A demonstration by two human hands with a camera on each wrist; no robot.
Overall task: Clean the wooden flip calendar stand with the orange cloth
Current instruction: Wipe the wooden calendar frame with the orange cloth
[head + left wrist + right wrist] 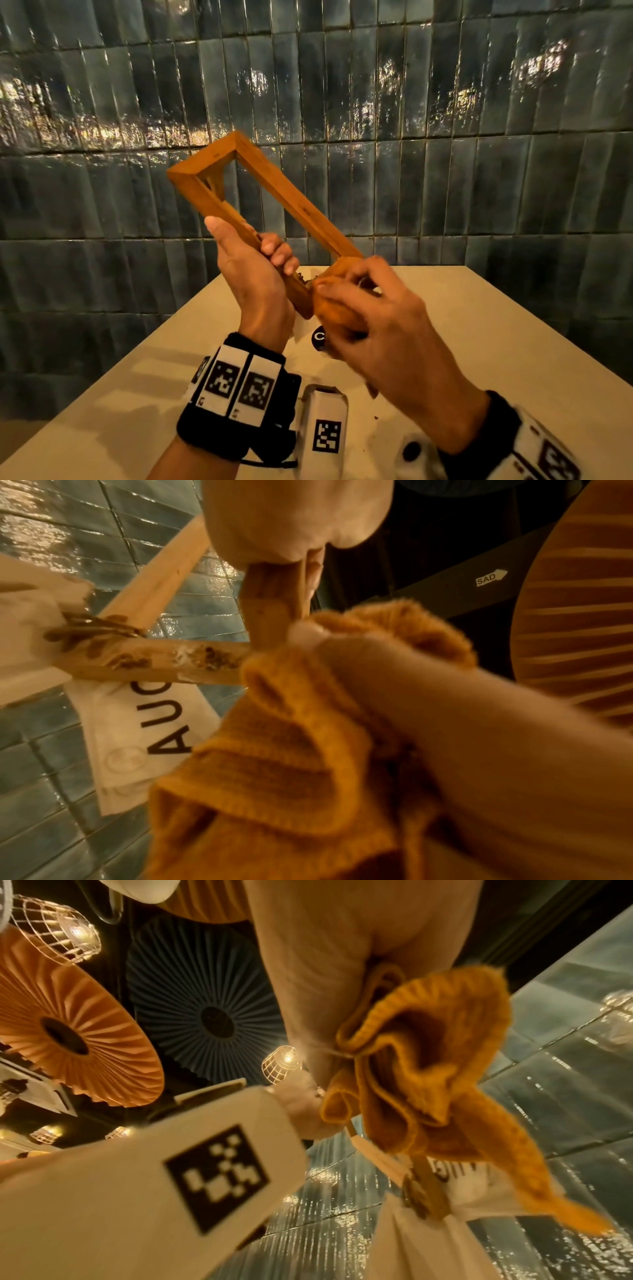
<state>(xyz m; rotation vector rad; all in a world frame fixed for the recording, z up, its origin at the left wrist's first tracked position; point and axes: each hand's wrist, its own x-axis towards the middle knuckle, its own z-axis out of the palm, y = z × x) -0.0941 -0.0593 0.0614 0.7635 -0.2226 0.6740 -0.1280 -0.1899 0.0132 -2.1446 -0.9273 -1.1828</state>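
We are mid-wipe: our left hand (253,270) grips the wooden stand (239,192), raised at frame centre, while our right hand (370,308) pinches the bunched orange cloth (291,750) against its lower corner. Next, we judge, the soiled crossbar (154,658) needs rubbing. A hanging card (137,737) reads "AUG"; upper right, a sticker (490,578) says "SAD".

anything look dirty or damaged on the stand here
Yes: in the left wrist view the wooden stand's crossbar shows brown smears and a whitish scuffed patch beside the orange cloth. Whether that is grime or damage is unclear.
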